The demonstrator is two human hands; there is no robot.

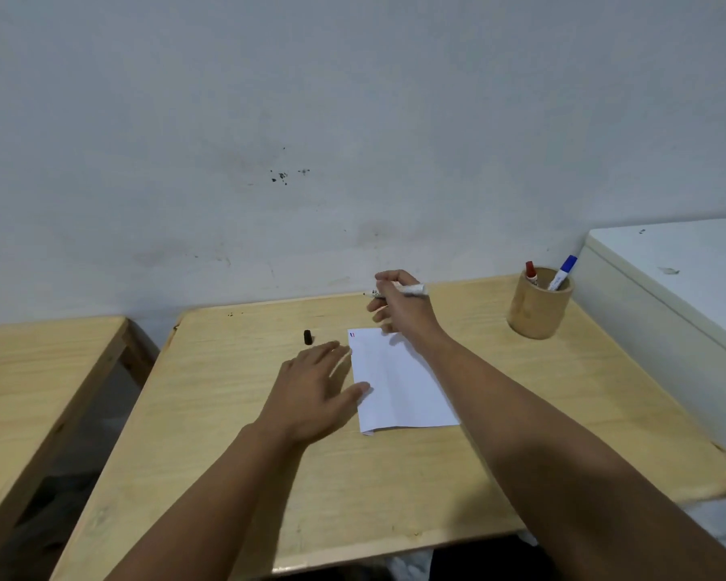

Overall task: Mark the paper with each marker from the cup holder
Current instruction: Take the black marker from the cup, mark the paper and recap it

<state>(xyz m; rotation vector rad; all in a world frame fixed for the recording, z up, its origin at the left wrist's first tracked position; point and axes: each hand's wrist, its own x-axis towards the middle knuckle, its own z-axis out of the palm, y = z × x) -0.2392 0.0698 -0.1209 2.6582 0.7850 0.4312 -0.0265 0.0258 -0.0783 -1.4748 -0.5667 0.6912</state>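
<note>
A pale wooden tabletop (pixel 520 413) stands against a scuffed white wall (pixel 269 119), seen from above by the person seated at it; a white sheet of paper (pixel 399 383) lies flat near the middle, with two tiny marks, one blue and one red, side by side in its far left corner (pixel 352 335); the right hand (pixel 403 308) hovers over the far edge of the sheet, fingers curled around an uncapped white-barrelled marker (pixel 399 290) held roughly level, its dark tip pointing left; the left hand (pixel 315 383) rests palm down on the wood just left of the sheet, fingers spread and loose, holding nothing, thumb touching the paper's left edge; a small black cap (pixel 308 337) lies on the wood just beyond the left fingertips, apart from them; at the far right of the tabletop stands a round wooden cup holder (pixel 537 312), well apart from the paper, with a red-capped marker (pixel 531 273) and a blue-capped marker (pixel 563 272) sticking out of it; a white cabinet (pixel 688 278) sits to the right, and another wooden table (pixel 38 362) to the left.
</note>
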